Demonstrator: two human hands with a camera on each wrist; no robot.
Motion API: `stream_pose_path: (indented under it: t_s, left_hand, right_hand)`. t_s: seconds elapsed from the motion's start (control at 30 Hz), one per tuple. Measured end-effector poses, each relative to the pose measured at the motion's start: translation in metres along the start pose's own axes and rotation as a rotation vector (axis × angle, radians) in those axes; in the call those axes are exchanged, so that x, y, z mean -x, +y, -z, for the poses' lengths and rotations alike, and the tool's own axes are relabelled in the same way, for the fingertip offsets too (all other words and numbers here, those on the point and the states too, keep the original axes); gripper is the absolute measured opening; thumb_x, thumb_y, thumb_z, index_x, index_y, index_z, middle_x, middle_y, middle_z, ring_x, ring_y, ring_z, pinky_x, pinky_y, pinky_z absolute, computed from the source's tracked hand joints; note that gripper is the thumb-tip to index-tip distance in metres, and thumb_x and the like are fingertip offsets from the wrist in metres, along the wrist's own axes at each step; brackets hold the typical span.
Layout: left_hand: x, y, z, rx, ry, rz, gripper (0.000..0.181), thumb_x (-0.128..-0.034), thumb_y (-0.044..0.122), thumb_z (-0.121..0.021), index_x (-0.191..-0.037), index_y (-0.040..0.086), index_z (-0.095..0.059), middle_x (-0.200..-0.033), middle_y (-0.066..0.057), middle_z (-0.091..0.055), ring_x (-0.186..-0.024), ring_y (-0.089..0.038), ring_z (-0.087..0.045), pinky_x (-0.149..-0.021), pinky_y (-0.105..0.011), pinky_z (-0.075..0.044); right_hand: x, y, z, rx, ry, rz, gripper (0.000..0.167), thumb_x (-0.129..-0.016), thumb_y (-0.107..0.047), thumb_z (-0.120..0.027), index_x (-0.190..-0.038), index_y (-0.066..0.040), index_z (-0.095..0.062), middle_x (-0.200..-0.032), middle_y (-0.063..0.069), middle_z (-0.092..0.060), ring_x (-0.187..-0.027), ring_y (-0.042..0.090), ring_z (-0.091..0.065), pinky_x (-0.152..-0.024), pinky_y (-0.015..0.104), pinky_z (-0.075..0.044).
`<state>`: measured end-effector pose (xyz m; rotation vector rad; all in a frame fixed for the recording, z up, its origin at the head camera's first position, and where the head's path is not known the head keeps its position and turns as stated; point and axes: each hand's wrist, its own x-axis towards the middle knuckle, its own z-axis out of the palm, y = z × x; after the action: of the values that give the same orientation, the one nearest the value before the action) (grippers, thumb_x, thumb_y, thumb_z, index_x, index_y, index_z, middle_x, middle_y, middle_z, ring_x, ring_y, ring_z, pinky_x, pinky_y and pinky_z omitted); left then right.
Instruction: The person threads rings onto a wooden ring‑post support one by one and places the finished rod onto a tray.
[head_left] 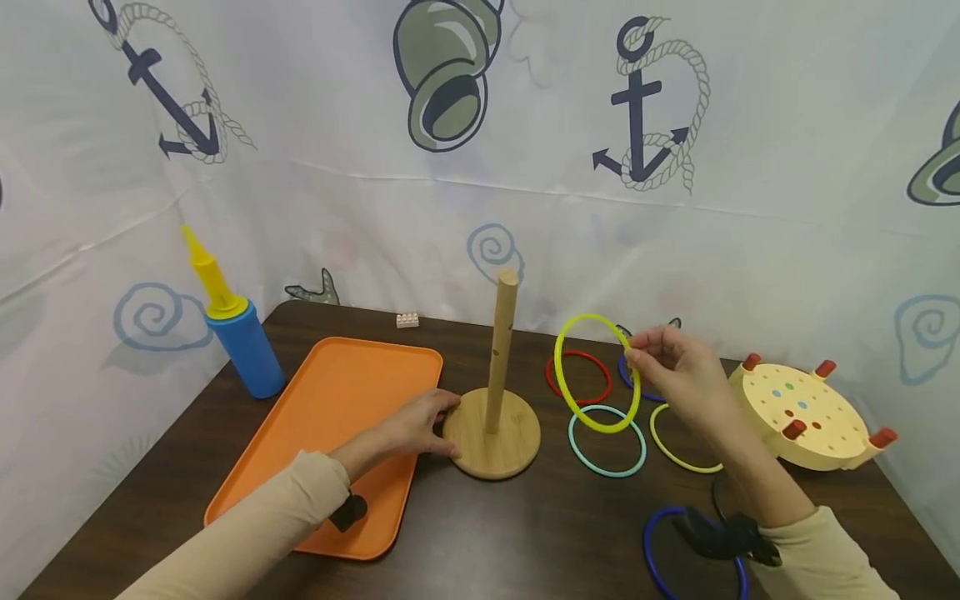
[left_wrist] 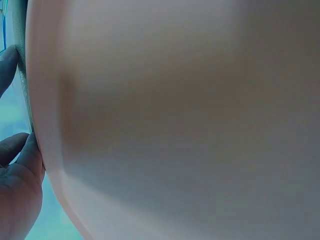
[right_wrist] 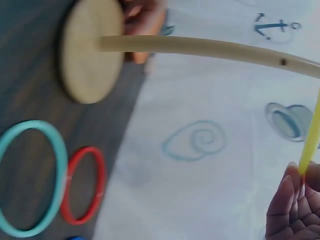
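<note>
A wooden stand, with a round base and an upright peg, is on the dark table. My left hand holds the left rim of that base, fingers behind and thumb in front. To the peg's right, my right hand pinches a bright yellow ring between thumb and fingertips. The ring hangs upright above the table, apart from the peg. Beneath and behind it lie a turquoise ring and a red ring. In the left wrist view, fingers show at the left edge.
An orange tray lies on the left, beside a blue and yellow hand pump. Near the right arm are a pale yellow ring and a blue ring. A cream disc with red-tipped legs sits far right.
</note>
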<state>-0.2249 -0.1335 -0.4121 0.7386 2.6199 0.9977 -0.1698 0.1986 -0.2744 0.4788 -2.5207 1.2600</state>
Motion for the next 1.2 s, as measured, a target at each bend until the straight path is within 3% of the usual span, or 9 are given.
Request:
stream_pose_path:
  t_s: [0.17, 0.37, 0.6, 0.73, 0.87, 1.03, 1.2]
  left_hand:
    - [0.001, -0.001, 0.001, -0.027, 0.005, -0.024, 0.078, -0.0720, 0.019, -0.082, -0.133, -0.011, -0.043, -0.134, -0.024, -0.044, -0.120, -0.034, -0.048, -0.094, -0.036, -0.050]
    - [0.004, 0.000, 0.002, -0.029, 0.013, -0.046, 0.079, -0.0712, 0.019, -0.083, -0.132, -0.013, -0.043, -0.132, -0.026, -0.044, -0.120, -0.037, -0.048, -0.093, -0.037, -0.050]
    - [0.003, 0.001, 0.001, -0.021, 0.012, -0.015, 0.080, -0.0721, 0.020, -0.082, -0.134, -0.010, -0.042, -0.135, -0.023, -0.043, -0.119, -0.033, -0.050, -0.095, -0.037, -0.050]
    - [0.003, 0.001, 0.001, -0.037, 0.015, -0.031, 0.079, -0.0717, 0.020, -0.083, -0.133, -0.011, -0.044, -0.133, -0.023, -0.045, -0.119, -0.033, -0.049, -0.094, -0.037, -0.050]
    - [0.003, 0.002, 0.001, -0.047, 0.018, -0.031, 0.078, -0.0713, 0.020, -0.083, -0.132, -0.010, -0.045, -0.132, -0.022, -0.045, -0.119, -0.033, -0.049, -0.094, -0.037, -0.050]
    - [0.003, 0.003, 0.001, -0.041, 0.018, -0.011, 0.078, -0.0713, 0.021, -0.083, -0.133, -0.009, -0.045, -0.133, -0.021, -0.046, -0.118, -0.032, -0.050, -0.094, -0.036, -0.050]
    - [0.002, 0.002, 0.000, -0.030, 0.025, -0.009, 0.077, -0.0702, 0.021, -0.084, -0.131, -0.007, -0.047, -0.132, -0.020, -0.047, -0.117, -0.031, -0.051, -0.093, -0.036, -0.050]
  right_hand:
    - [-0.029, -0.022, -0.002, -0.073, 0.021, -0.012, 0.020, -0.093, -0.012, -0.059, -0.102, 0.005, -0.060, -0.076, -0.012, -0.061, -0.066, 0.004, -0.061, -0.062, 0.017, -0.054]
    - [-0.055, -0.042, -0.016, -0.133, 0.020, -0.015, 0.020, -0.092, -0.013, -0.060, -0.104, 0.004, -0.060, -0.081, 0.000, -0.062, -0.067, 0.007, -0.062, -0.063, 0.019, -0.055]
    - [-0.071, -0.047, -0.035, -0.135, -0.001, -0.019, 0.017, -0.092, -0.009, -0.060, -0.100, 0.006, -0.061, -0.078, 0.003, -0.062, -0.064, 0.005, -0.059, -0.062, 0.018, -0.054]
    - [-0.069, -0.035, -0.052, -0.115, -0.034, -0.049, 0.016, -0.091, -0.007, -0.060, -0.100, 0.006, -0.062, -0.079, 0.008, -0.064, -0.064, 0.007, -0.059, -0.061, 0.019, -0.054]
    - [-0.059, -0.010, -0.076, -0.057, -0.069, -0.090, 0.012, -0.090, -0.005, -0.061, -0.096, 0.005, -0.063, -0.080, 0.015, -0.065, -0.063, 0.012, -0.058, -0.056, 0.019, -0.052]
    - [-0.040, 0.026, -0.108, 0.066, -0.094, -0.192, 0.008, -0.087, -0.007, -0.065, -0.091, 0.000, -0.067, -0.074, 0.010, -0.066, -0.058, 0.010, -0.054, -0.051, 0.021, -0.046]
    - [-0.026, 0.047, -0.133, 0.170, -0.103, -0.259, 0.006, -0.084, -0.010, -0.068, -0.087, -0.005, -0.069, -0.074, 0.004, -0.066, -0.061, 0.013, -0.054, -0.052, 0.024, -0.042]
